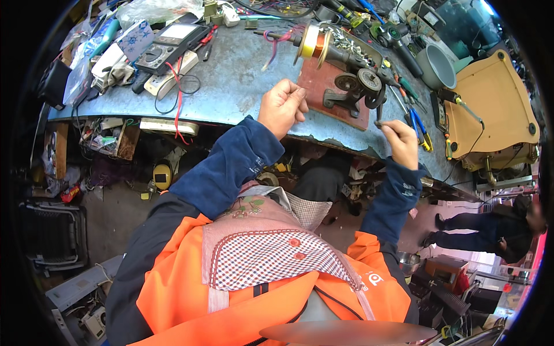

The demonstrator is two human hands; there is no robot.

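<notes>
Lies bright and fairly even across the bench [231,92], dim and shadowy beneath. Flares blue-white at the far right, turns pinkish over the floor [418,226] to the right. Looks crisp at the spool [310,42], smeared smooth at the near edge. Bends toward a black rim.

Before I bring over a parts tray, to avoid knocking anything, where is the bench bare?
Widest bare patch: the blue bench between the multimeter and the winding machine, left of the left hand and beyond it. Crowded: the far edge, the left end, and right of the machine, with pliers and a grey bowl.
</notes>
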